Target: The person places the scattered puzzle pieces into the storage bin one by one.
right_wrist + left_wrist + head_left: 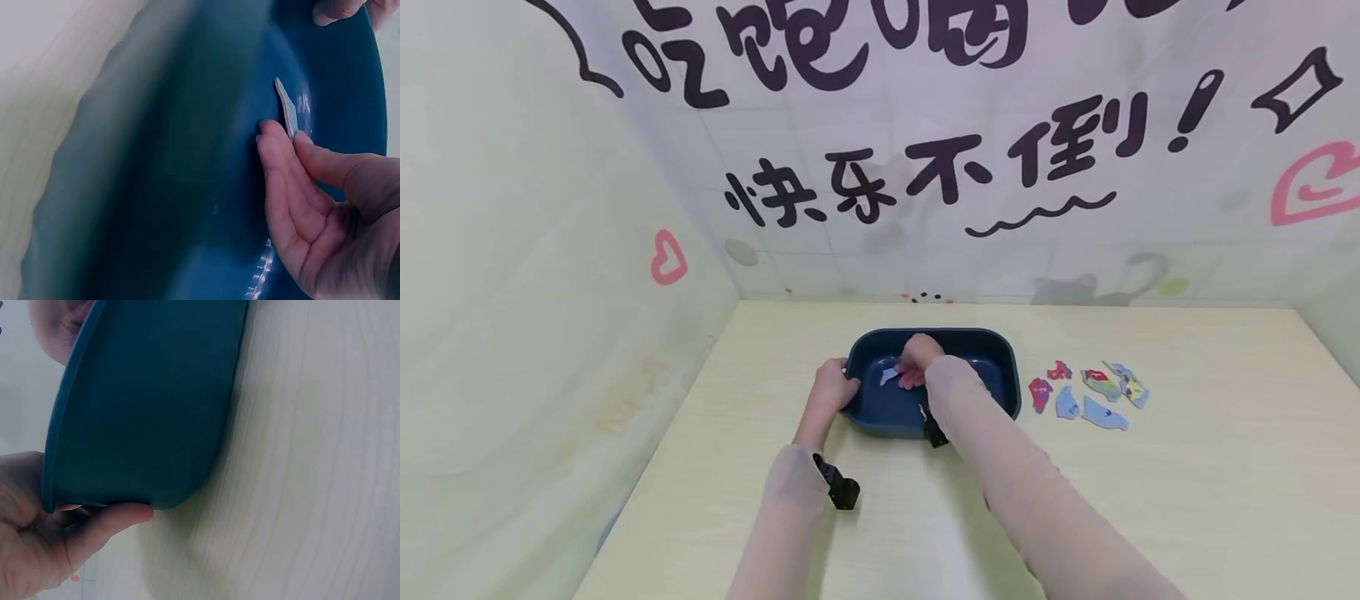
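A dark blue rectangular basin (880, 431) with rounded corners sits on the table. At its left end my left hand (833, 385) grips the rim; in the left wrist view the thumb (119, 520) lies along the outer wall. My right hand (921, 360) reaches down inside the basin. Between its thumb and fingertips it pinches a thin, irregular light-blue puzzle piece (286, 107), whose pointed end sticks out over the basin floor. The head view shows this same piece at the left of the right hand. The right forearm covers the basin's front right part.
Several irregular printed pieces lie on the table right of the basin, among them a red one (1040, 394), a light-blue one (1103, 413) and a multicoloured one (1132, 387). A lettered cloth backdrop (880, 258) rises behind the pale wooden table (1210, 467).
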Demonstrator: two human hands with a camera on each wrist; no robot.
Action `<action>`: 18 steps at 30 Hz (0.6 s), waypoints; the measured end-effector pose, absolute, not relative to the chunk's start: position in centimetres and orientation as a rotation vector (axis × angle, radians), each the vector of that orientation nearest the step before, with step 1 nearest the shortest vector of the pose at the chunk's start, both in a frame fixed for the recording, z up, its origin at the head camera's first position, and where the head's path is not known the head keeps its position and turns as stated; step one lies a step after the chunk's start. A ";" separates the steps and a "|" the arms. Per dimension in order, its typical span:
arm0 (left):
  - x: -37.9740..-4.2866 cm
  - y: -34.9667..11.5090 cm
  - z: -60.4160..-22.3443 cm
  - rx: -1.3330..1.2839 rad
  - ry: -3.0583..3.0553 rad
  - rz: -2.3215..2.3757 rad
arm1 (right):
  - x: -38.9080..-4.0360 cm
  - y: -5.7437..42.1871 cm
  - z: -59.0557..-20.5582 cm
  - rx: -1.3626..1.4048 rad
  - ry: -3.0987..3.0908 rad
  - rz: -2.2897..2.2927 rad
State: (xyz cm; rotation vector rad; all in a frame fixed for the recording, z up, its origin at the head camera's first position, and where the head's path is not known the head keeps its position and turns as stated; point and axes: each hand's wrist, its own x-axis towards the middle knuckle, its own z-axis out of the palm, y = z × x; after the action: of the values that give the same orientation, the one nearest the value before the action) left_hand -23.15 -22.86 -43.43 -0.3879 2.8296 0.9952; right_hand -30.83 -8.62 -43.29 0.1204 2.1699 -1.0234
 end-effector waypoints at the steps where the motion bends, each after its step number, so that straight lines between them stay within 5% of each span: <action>1: -23.2 -22.8 -43.4 -0.388 2.829 0.997 | -30.6 -8.6 -43.1 0.089 2.201 -1.014; 18: -23.0 -22.5 -43.4 -0.358 2.835 0.993 | -30.3 -4.0 -40.7 -0.064 2.412 -0.823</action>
State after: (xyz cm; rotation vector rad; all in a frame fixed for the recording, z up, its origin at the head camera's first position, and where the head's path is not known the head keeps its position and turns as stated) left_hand -23.04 -22.54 -43.38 -0.3575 2.8347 0.9925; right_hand -30.28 -4.01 -40.70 -0.0639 2.4120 -0.8226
